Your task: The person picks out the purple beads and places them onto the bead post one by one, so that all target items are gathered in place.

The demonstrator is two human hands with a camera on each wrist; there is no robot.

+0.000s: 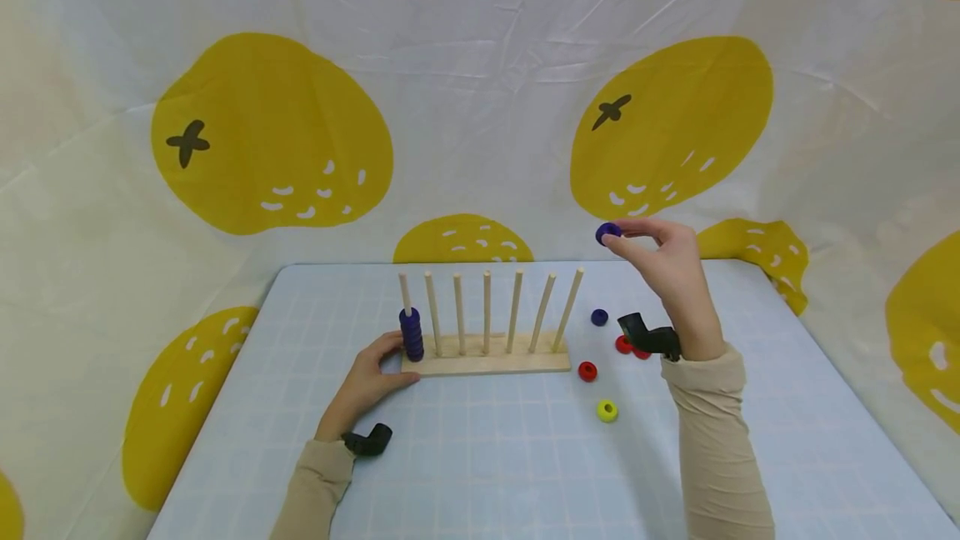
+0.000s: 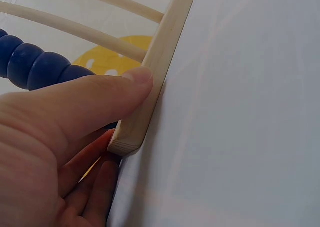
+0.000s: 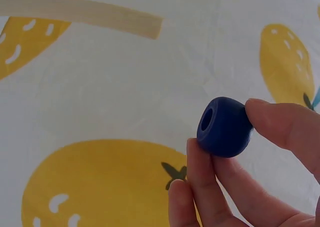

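My right hand is raised over the right side of the table, pinching a blue bead between thumb and fingertips. The bead's hole shows in the right wrist view. A wooden peg rack with several upright pegs stands on the table. Its leftmost peg carries a stack of blue beads; the other pegs are bare. My left hand grips the left end of the rack's base, thumb on its front edge, the other fingers partly hidden behind.
Right of the rack lie a loose blue bead, a red bead, a yellow bead and two more red beads near the right wrist. The pale checked table meets a fruit-print curtain at its back.
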